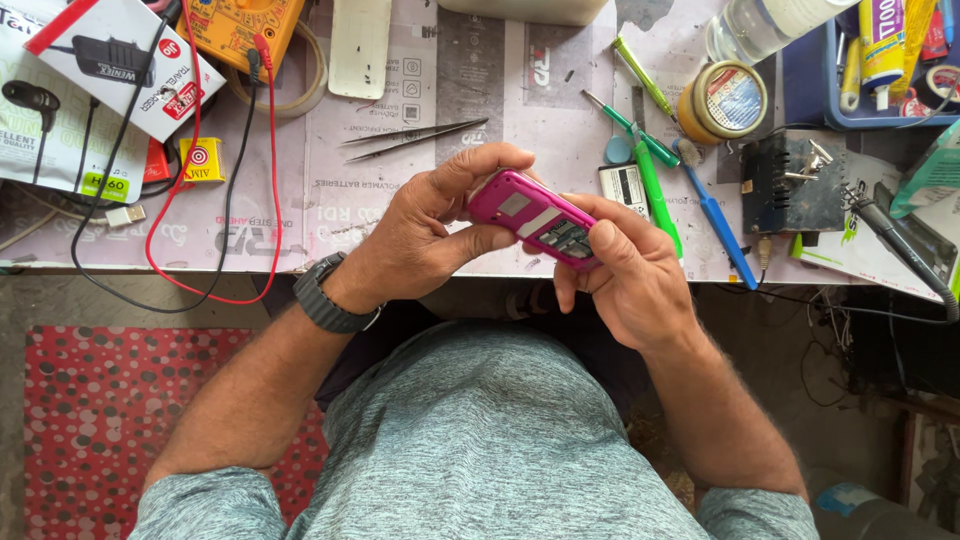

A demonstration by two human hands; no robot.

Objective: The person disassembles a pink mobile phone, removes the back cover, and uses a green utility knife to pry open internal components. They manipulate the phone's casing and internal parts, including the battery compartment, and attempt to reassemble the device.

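Both hands grip one small magenta plastic bar phone (535, 218), back side up with its cover off, battery bay showing, held just above the near edge of the paper-covered workbench (400, 215). Left hand (425, 235) is curled closed round the phone's top end, thumb along the near side, fingers over the far side. Right hand (625, 275) is wrapped on the lower end, thumb pressing by the open bay.

Judgement on doing this well: keep the left hand as the steady clamp, let the right thumb do the small work, push flat along the body, not down into the bay, and keep the phone over the bench so a loose part lands there, not on the floor.

Counts, placed from the phone:
- one pair of dark metal tweezers (415, 135), just beyond it
- one small grey rectangular battery (624, 185), just right of it
- two green-handled screwdrivers (655, 175), right and beyond; a third thin green one farther back, cannot tell its type
- one blue-handled brush (715, 215), right
- one round yellow tin (723, 100), far right beyond
- one yellow multimeter (240, 25), far left beyond, with one red lead (270, 190) and one black
- one white oblong cover (360, 45), beyond
- one black soldering iron (900, 240), far right
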